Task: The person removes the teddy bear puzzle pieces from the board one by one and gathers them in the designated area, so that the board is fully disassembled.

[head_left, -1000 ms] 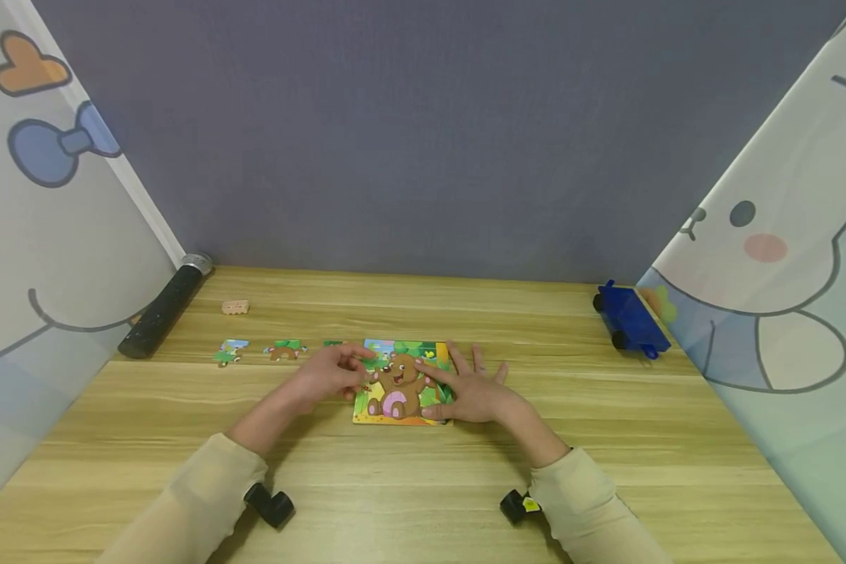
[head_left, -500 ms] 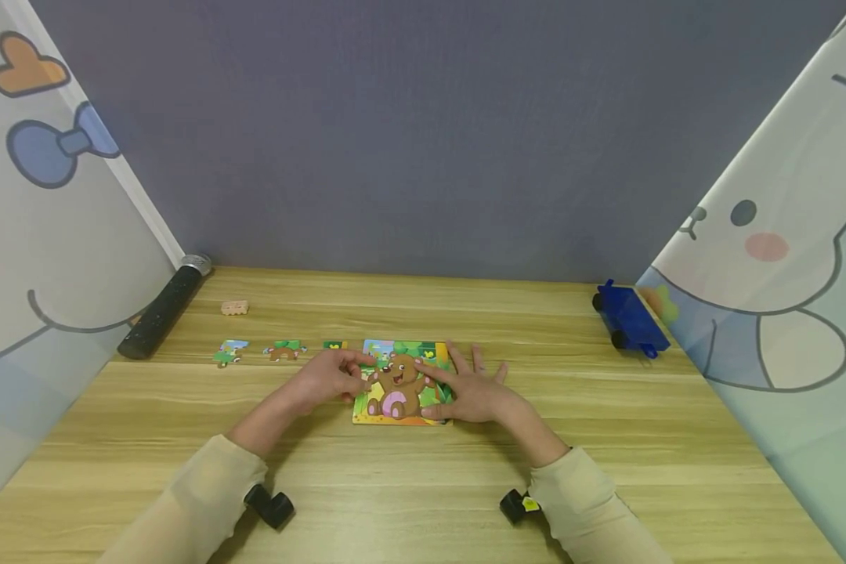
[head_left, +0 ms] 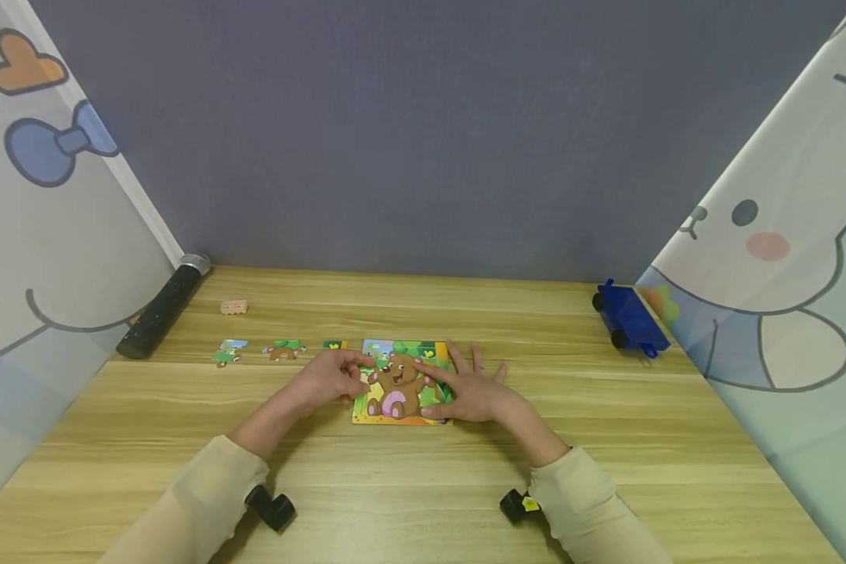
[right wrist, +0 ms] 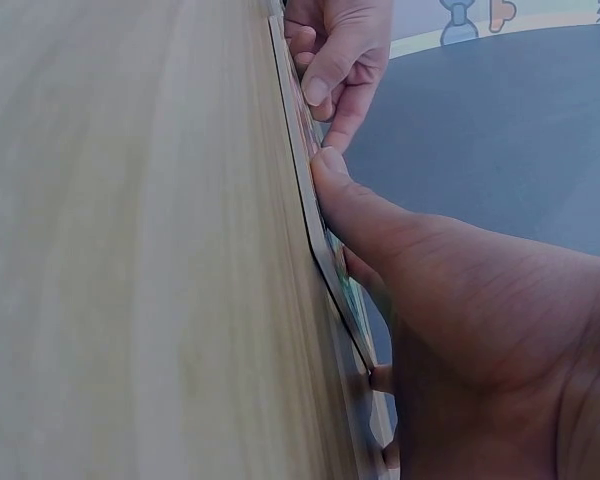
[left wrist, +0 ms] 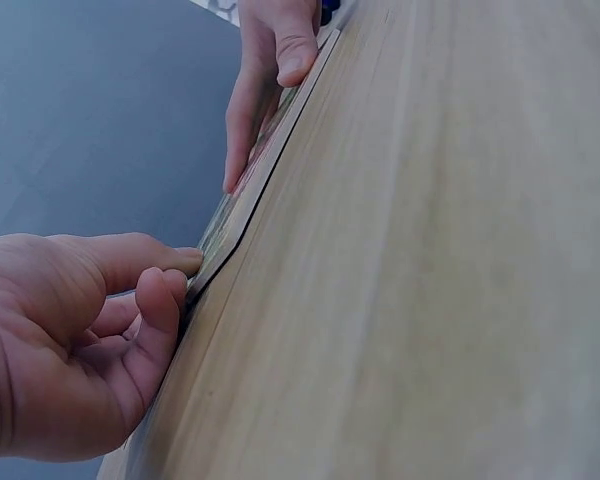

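A bear jigsaw puzzle [head_left: 402, 392] lies flat on the wooden table. My left hand [head_left: 327, 380] is at its left edge, thumb and index finger over the board and the other fingers curled. In the left wrist view, the left thumb [left wrist: 145, 257] lies on top of the puzzle while a curled finger meets its edge. From the other side, my right hand [head_left: 468, 392] spreads its fingers over the puzzle's right part, hiding some of the picture. Its thumb [right wrist: 355, 205] presses on the board near the front edge.
Loose puzzle pieces lie in a row at left: a blue-green piece [head_left: 230, 352], a brown-green piece [head_left: 284, 350] and a dark green piece [head_left: 335, 345]. Behind them sits a small pinkish block [head_left: 234, 307]. A black microphone [head_left: 162, 309] and a blue toy cart [head_left: 630, 319] flank the table.
My left hand's index finger and thumb have shifted slightly, uncovering more of the dark green piece behind it. The right hand has stayed in place on the puzzle.
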Action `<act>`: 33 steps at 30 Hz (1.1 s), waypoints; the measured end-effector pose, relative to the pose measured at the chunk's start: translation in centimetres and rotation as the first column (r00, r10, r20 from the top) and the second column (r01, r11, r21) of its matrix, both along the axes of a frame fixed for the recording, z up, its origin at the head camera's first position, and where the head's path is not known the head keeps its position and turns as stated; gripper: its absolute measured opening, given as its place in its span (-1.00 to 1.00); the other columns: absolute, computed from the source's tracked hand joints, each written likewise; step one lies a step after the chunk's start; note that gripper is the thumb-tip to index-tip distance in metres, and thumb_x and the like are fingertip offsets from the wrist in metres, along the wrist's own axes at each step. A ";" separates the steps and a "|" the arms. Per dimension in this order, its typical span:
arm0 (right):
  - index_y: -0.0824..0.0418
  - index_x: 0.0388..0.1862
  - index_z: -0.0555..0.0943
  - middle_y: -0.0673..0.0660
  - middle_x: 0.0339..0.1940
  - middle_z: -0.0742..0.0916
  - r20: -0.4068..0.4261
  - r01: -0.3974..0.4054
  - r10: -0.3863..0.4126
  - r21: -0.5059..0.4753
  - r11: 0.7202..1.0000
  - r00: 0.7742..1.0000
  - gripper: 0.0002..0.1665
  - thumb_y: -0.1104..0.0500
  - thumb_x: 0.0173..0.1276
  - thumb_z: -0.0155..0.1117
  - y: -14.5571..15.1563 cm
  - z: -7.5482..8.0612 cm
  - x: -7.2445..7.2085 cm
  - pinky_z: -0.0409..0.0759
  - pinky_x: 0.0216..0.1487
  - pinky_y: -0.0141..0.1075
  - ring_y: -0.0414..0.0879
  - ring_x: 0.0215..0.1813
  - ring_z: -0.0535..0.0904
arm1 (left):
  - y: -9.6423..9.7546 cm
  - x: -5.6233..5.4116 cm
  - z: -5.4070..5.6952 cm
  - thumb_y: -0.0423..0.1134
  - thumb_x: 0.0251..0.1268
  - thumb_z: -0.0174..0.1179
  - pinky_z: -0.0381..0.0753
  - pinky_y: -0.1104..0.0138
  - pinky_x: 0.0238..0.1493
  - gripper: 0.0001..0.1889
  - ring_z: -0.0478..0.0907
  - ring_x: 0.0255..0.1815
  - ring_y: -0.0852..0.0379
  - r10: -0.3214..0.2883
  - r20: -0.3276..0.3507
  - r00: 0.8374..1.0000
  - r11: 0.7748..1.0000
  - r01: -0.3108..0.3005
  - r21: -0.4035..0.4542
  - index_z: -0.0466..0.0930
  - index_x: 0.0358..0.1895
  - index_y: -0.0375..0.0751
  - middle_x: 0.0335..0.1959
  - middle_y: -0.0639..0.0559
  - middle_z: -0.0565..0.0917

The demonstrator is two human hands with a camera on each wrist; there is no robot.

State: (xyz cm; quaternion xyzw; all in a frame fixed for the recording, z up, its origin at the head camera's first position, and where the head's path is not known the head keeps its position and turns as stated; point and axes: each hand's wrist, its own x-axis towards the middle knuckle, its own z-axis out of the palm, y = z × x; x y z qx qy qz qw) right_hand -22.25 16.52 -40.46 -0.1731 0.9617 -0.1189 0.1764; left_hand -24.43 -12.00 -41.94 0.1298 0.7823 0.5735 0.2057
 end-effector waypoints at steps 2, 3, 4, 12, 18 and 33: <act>-0.50 0.60 0.07 0.13 0.69 -0.17 -0.002 -0.001 0.001 -0.004 1.000 1.000 -0.02 -0.52 0.26 0.20 0.0 0.0 0.0 -0.36 0.18 0.67 0.42 0.58 -0.42 | 0.0 0.0 0.0 -0.53 0.19 0.30 0.49 0.38 -0.52 -0.49 0.38 -0.55 0.14 0.000 -0.002 1.000 1.000 0.000 0.000 0.47 0.24 -0.52 -0.47 -0.05 0.46; -0.49 0.60 0.08 0.13 0.69 -0.17 -0.002 -0.001 0.001 -0.007 1.000 1.000 -0.03 -0.52 0.26 0.20 0.0 0.0 0.0 -0.36 0.18 0.67 0.42 0.58 -0.42 | 0.0 0.0 0.1 -0.53 0.19 0.30 0.49 0.38 -0.53 -0.49 0.38 -0.56 0.13 0.000 -0.002 1.000 1.000 0.000 0.002 0.46 0.24 -0.52 -0.47 -0.05 0.46; -0.49 0.60 0.08 0.13 0.69 -0.17 -0.001 -0.001 0.001 -0.010 1.000 1.000 -0.03 -0.52 0.26 0.20 0.0 0.1 0.0 -0.37 0.18 0.67 0.42 0.58 -0.42 | 0.0 0.0 0.1 -0.54 0.19 0.30 0.48 0.38 -0.53 -0.49 0.38 -0.56 0.13 0.000 -0.004 1.000 1.000 0.000 0.005 0.46 0.24 -0.51 -0.46 -0.05 0.46; -0.49 0.60 0.07 0.14 0.69 -0.18 0.001 -0.004 0.004 -0.018 1.000 1.000 -0.03 -0.52 0.27 0.20 0.0 0.1 0.1 -0.38 0.17 0.68 0.43 0.57 -0.43 | 0.0 0.1 0.1 -0.58 0.16 0.27 0.46 0.37 -0.53 -0.49 0.36 -0.57 0.13 -0.003 0.001 1.000 0.999 0.003 0.047 0.43 0.22 -0.49 -0.48 -0.05 0.43; -0.50 0.60 0.08 0.14 0.69 -0.18 -0.003 -0.006 0.006 -0.013 1.000 1.000 -0.03 -0.52 0.27 0.19 -0.1 0.1 0.1 -0.37 0.17 0.67 0.44 0.58 -0.41 | -0.1 0.1 -0.1 -0.55 0.22 0.27 0.46 0.37 -0.53 -0.55 0.37 -0.56 0.13 0.005 0.008 1.000 0.999 -0.005 0.051 0.45 0.19 -0.45 -0.46 -0.05 0.43; -0.49 0.61 0.07 0.16 0.69 -0.17 -0.001 -0.010 0.010 -0.007 1.000 1.000 -0.03 -0.52 0.28 0.19 -0.1 0.3 0.2 -0.36 0.17 0.68 0.45 0.57 -0.41 | 0.1 0.1 -0.1 -0.55 0.20 0.27 0.46 0.39 -0.55 -0.50 0.38 -0.57 0.14 -0.003 -0.054 0.999 1.000 0.002 -0.019 0.47 0.25 -0.49 -0.44 -0.07 0.46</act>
